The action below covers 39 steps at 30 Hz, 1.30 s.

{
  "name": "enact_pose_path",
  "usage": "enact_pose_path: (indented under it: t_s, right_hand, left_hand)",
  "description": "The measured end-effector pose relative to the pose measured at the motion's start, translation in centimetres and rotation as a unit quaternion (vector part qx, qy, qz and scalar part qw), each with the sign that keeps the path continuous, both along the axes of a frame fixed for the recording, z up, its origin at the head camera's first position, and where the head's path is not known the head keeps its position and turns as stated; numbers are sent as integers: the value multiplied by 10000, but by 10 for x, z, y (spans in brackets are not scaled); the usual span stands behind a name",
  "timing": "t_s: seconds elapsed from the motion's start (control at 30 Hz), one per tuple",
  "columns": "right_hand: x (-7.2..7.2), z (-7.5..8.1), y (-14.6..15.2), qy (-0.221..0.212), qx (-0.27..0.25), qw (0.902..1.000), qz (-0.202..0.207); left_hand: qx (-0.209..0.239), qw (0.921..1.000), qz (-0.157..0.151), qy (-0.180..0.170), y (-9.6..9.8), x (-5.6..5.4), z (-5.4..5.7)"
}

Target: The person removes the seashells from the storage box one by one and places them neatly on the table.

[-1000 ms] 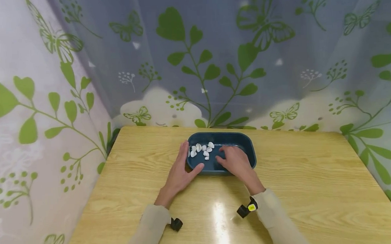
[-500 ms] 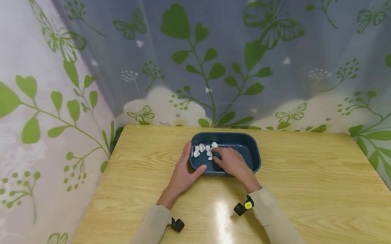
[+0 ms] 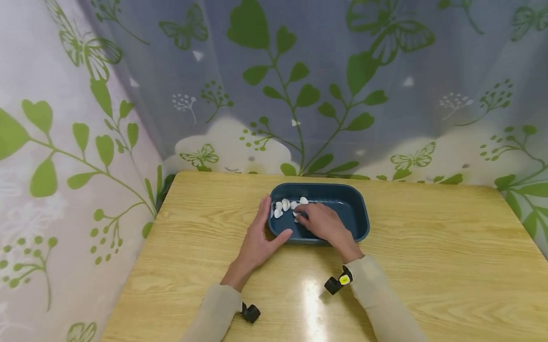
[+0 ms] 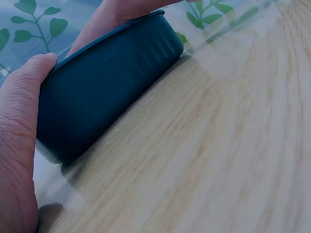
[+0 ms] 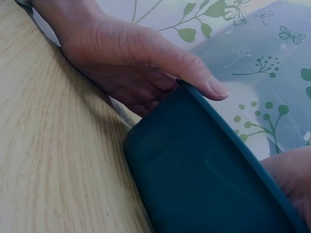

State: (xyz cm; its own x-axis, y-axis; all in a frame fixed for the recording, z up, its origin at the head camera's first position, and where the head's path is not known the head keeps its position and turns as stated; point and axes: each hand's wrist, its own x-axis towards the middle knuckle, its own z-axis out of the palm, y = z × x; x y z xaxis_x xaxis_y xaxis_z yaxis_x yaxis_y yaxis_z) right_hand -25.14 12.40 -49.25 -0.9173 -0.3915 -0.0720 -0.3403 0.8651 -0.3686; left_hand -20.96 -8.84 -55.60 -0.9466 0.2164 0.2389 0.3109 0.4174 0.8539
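A dark blue plastic basin stands on the table, with several small white pebbles gathered at its left end. My left hand holds the basin's near left corner. Its fingers lie along the outer end wall, and the thumb hooks over the rim in the right wrist view. Inside the basin, my right hand bends its index finger and thumb round a white pebble at the right side of the group. The basin wall hides the pebbles and the right fingertips from the left wrist view.
The wood-grain table reaches back to a hanging cloth printed with green leaves and butterflies. Another patterned cloth hangs along the left side. A black wrist camera sits by the left cuff.
My right hand has moved left inside the basin, from bare floor onto the right-hand pebbles, its fingertips closing there. The left hand keeps its hold on the basin. The head view has shifted slightly.
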Motion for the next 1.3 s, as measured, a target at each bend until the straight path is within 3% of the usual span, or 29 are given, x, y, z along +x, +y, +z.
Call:
enact_pose_path:
  t_s: [0.27,0.57,0.77,0.87,1.1,1.3]
  right_hand:
    - [-5,-2,-4,208,-118,9993,-280]
    - [-5,1,7,-391,-615,9941,-803]
    - [-6,4,14,-220,-459,9935,-1013]
    - [-6,5,13,-44,-452,9947,-925]
    - [-5,1,7,-58,-198,9995,-236]
    - [-5,-1,8,-10,11,10000,-15]
  left_hand:
    - [47,10000,31,51,-3,0,1]
    - [35,10000,-38,15,-1,-1,1]
    - [81,9999,-38,49,-1,-2,-1]
    - [33,10000,-6,45,-1,-2,-1]
    - [-21,10000,59,15,-1,-2,-1]
    - [12,10000,-7,-15,-1,-1,-1]
